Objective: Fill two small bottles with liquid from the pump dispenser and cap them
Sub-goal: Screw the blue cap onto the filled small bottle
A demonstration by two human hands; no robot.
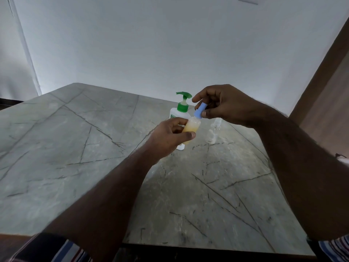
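The person holds a small bottle [190, 129] up above the grey stone table [75, 138]. The left hand [170, 134] grips the bottle's body, with fingers curled round one side and the thumb across the front. The bottle leans a little to the right and has pale yellow liquid inside.

The right hand [224, 104] pinches a blue cap [200, 111] between the thumb and fingers. The cap sits at the top of the bottle — whether it is fully on, I cannot tell.

Just behind the hands stands the pump dispenser [180, 114], white with a green pump top, upright on the table. The left hand hides part of it.

To the right of the dispenser a second small bottle [214, 132] stands on the table — clear and blurry, near the right hand but apart from it. I cannot tell what it holds.

A pale wall [151, 44] rises behind the table.
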